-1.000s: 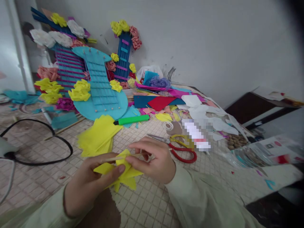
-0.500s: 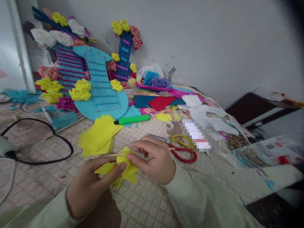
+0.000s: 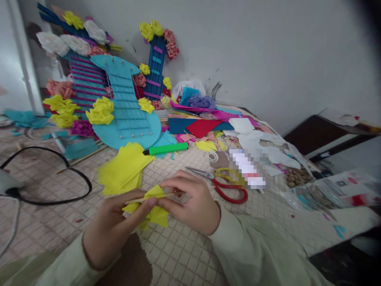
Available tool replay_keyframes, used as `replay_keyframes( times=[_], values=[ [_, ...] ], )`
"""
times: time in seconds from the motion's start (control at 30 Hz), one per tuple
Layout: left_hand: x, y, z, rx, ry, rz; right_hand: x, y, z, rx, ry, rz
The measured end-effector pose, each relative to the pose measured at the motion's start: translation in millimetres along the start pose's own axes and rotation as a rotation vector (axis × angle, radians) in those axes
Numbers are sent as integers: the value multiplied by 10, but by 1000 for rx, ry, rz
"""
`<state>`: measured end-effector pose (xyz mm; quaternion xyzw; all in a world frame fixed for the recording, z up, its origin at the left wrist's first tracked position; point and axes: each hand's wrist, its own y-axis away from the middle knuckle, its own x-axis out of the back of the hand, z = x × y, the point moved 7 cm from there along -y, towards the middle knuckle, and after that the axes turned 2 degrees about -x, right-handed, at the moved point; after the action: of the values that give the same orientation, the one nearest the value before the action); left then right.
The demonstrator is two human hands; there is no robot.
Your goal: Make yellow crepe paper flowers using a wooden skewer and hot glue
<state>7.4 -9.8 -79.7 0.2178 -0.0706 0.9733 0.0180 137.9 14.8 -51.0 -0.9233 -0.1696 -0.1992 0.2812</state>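
Note:
Yellow crepe paper (image 3: 159, 216) with pointed petal-like corners is pinched between both hands above the table. A thin wooden stick (image 3: 131, 201) lies across the paper, with part of the paper folded over it. My left hand (image 3: 110, 226) is closed on the paper, its thumb pressing near the stick. My right hand (image 3: 193, 202) is closed round the stick, fingertips at the paper's right side. Just beyond the hands lies a stack of yellow paper pieces (image 3: 122, 171). Red-handled scissors (image 3: 230, 194) rest right of my right hand.
A green marker (image 3: 168, 149) lies behind the yellow stack. Blue guitar-shaped crafts (image 3: 126, 107) with paper flowers lean at the back left. Coloured paper (image 3: 205, 127) and white scraps (image 3: 253, 139) cover the back right. A black cable (image 3: 91, 184) loops at left.
The stick has tilted and its right end has moved back toward my right hand's fingers. My left thumb has shifted up and left onto the stick, and the paper has turned slightly.

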Motion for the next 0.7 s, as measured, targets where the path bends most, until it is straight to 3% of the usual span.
replay_keyframes(
  times=[0.17, 0.4, 0.7],
  values=[
    [41, 15, 2, 25, 21, 16, -50, 15, 62, -35, 0, -103],
    [30, -18, 28, 62, 44, 18, 45, 11, 50, -1, 123, 29],
    [20, -44, 10, 87, 83, -23, 62, -10, -1, 43, 164, 52]
  ],
)
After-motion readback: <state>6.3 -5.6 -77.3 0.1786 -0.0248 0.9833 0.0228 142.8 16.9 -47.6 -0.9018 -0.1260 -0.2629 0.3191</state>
